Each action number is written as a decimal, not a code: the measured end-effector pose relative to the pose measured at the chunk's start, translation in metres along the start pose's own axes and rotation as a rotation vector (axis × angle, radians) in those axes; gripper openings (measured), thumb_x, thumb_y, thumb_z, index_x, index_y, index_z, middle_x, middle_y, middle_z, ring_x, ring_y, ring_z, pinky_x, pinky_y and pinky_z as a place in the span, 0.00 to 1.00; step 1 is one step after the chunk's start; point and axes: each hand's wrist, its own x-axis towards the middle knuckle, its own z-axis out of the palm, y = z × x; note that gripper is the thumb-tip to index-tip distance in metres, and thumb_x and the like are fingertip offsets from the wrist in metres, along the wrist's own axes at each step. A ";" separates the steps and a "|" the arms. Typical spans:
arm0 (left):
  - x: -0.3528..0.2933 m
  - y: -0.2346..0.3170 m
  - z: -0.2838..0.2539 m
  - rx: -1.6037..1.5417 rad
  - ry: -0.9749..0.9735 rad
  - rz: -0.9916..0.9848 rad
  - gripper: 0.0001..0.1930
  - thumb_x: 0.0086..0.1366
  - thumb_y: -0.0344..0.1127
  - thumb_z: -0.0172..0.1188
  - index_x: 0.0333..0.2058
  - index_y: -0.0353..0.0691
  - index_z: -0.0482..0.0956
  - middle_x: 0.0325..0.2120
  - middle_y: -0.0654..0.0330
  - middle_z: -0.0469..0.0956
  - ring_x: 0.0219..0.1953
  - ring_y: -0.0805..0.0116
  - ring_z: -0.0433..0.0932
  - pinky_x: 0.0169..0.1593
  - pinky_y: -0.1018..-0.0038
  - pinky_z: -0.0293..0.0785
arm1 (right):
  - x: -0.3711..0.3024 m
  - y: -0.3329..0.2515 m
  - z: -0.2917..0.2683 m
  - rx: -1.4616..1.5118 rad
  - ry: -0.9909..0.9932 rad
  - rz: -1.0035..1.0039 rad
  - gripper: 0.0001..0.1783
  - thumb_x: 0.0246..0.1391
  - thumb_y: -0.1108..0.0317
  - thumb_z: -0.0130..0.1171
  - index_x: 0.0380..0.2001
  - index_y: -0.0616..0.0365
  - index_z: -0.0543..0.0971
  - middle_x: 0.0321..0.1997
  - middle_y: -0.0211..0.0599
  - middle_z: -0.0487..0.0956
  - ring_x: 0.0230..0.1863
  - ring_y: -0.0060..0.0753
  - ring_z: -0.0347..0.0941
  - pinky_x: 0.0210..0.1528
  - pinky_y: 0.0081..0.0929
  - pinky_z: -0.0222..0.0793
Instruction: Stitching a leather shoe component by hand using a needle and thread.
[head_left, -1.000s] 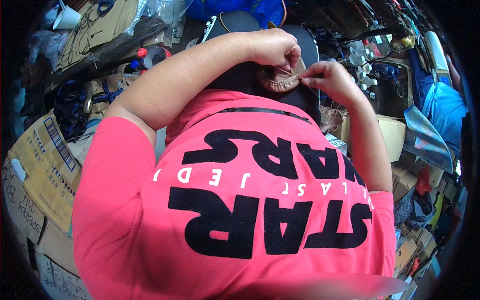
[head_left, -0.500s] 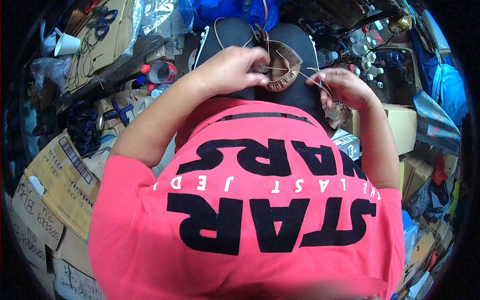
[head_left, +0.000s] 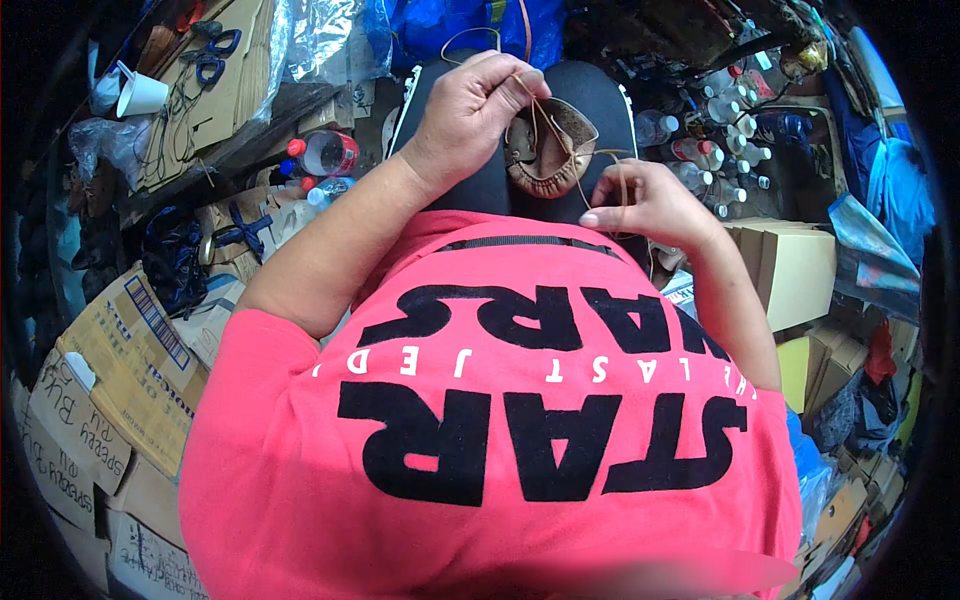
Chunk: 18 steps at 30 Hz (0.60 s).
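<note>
A brown leather moccasin upper (head_left: 552,155) rests between 2 dark-trousered thighs (head_left: 590,88); puckered stitches line its near toe edge, seemingly done; loose thread (head_left: 606,152) is not yet fastened; left hand (head_left: 478,108) pinches thread; right hand's (head_left: 655,205) curled grip is unclear.

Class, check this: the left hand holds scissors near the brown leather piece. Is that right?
The held thing is wrong: the head view shows the left hand pinching a thin tan cord near the brown leather piece.
</note>
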 end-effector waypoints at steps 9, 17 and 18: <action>0.011 0.004 0.028 -1.085 -0.129 -0.289 0.25 0.70 0.50 0.37 0.29 0.34 0.74 0.28 0.52 0.76 0.39 0.58 0.78 0.49 0.66 0.70 | 0.046 0.035 -0.014 1.183 0.671 -0.392 0.27 0.64 0.51 0.39 0.43 0.66 0.75 0.40 0.44 0.77 0.44 0.37 0.73 0.51 0.36 0.67; 0.015 0.002 0.021 -1.198 -0.011 -0.603 0.22 0.71 0.48 0.39 0.18 0.46 0.58 0.11 0.69 0.54 0.14 0.77 0.52 0.28 0.76 0.59 | 0.025 0.022 0.000 1.685 0.111 -0.432 0.24 0.65 0.53 0.38 0.15 0.52 0.60 0.13 0.25 0.54 0.16 0.24 0.49 0.32 0.29 0.57; 0.015 0.001 0.019 -1.185 -0.036 -0.623 0.22 0.71 0.48 0.39 0.17 0.46 0.58 0.11 0.70 0.53 0.14 0.77 0.52 0.28 0.77 0.60 | 0.021 0.018 0.000 1.681 0.106 -0.425 0.24 0.65 0.53 0.38 0.15 0.52 0.60 0.13 0.25 0.54 0.16 0.24 0.49 0.32 0.29 0.57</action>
